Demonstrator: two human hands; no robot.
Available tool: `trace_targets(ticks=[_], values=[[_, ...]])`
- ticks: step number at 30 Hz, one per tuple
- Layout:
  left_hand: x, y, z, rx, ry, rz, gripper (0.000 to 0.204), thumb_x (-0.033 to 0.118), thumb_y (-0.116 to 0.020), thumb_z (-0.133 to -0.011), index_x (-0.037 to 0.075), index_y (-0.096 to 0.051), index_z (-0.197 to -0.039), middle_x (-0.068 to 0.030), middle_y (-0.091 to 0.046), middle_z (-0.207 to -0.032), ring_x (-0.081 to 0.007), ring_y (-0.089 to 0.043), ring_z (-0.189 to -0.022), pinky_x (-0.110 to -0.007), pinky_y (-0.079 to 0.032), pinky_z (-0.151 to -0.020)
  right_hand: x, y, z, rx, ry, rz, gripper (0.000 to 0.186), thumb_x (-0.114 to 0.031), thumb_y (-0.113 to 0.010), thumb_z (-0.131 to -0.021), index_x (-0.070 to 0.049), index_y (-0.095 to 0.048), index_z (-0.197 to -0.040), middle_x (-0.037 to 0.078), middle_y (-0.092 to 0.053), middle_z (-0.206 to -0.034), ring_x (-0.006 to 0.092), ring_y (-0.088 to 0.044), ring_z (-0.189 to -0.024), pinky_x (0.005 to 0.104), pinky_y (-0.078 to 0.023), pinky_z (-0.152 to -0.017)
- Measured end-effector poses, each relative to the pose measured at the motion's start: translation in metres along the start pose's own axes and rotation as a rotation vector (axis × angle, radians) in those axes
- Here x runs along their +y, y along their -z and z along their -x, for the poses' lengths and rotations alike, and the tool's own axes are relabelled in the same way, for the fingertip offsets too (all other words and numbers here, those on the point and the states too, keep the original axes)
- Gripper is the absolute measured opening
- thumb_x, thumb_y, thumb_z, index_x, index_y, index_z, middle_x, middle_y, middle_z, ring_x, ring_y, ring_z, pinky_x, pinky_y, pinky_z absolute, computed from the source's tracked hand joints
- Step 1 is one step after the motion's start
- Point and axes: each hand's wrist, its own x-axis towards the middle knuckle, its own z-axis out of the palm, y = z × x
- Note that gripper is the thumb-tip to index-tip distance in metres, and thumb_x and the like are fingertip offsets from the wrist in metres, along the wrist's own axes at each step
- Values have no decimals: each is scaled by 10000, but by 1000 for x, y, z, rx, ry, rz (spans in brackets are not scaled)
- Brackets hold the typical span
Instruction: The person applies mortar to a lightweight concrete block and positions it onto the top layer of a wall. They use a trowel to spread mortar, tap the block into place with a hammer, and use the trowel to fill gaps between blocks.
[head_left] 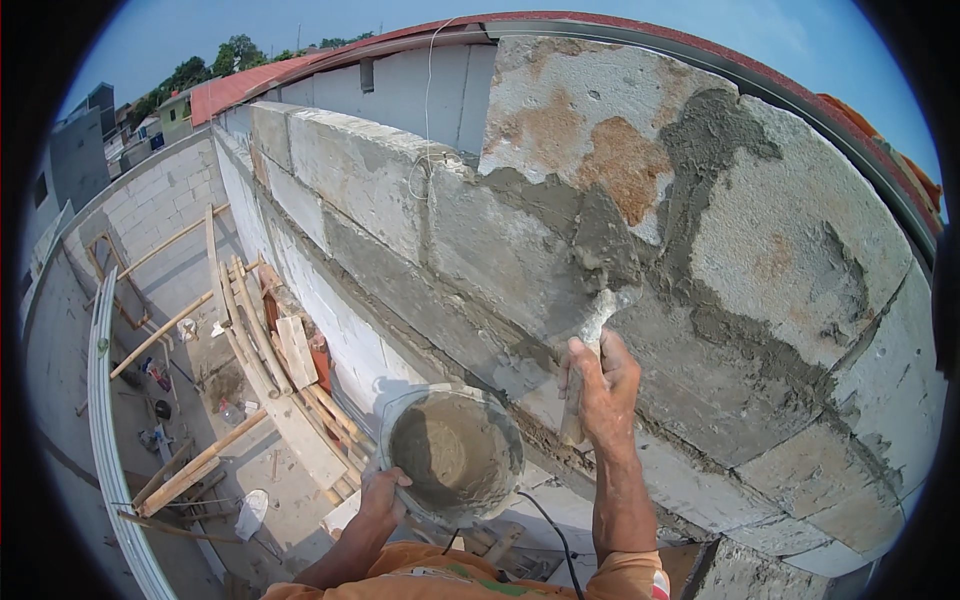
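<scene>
My right hand is wrapped round the handle of a trowel caked with pale dried mortar. The mortar-covered blade lies against the block wall, just under the joint between two upper blocks. Wet grey mortar is smeared over that upright joint and along the course below it. Lower down, my left hand grips the rim of a round bucket beside the wall. Grey mortar coats the bucket's inside, and a shadow falls across it.
A thin white string hangs by the wall top. Far below on the left are bamboo poles, planks and scattered debris. Long metal channels run down the left side. A black cable hangs near my body. A red-edged roof borders the wall.
</scene>
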Motion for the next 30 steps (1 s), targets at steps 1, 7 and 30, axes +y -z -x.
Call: trace_targets(ticks=[1, 7, 30], values=[[0, 4, 0, 20, -21, 14, 740, -192, -422, -674, 37, -525, -1370, -140, -607, -1181, -295, -594, -1049, -422, -536, -897, 2, 5, 6, -30, 1, -12, 222, -221, -621, -991, -7, -572, -958, 49, -582, -730, 114, -560, -578, 288, -466, -516], [-12, 18, -6, 91, 34, -3, 553, -131, -496, -709, 12, -577, -1236, -112, -598, -1040, -274, -600, -929, -403, -536, -828, 13, 42, 67, 229, 2, -3, 242, -244, -629, -970, -9, -571, -972, 58, -571, -752, 132, -559, -581, 281, -459, -515], [-4, 15, -23, 87, -22, 27, 524, -127, -508, -723, 9, -602, -1221, -109, -618, -1014, -264, -612, -919, -404, -549, -789, 8, 25, 50, 296, 137, 102, 240, -241, -595, -978, -7, -554, -944, 64, -551, -725, 133, -531, -552, 284, -448, -467]])
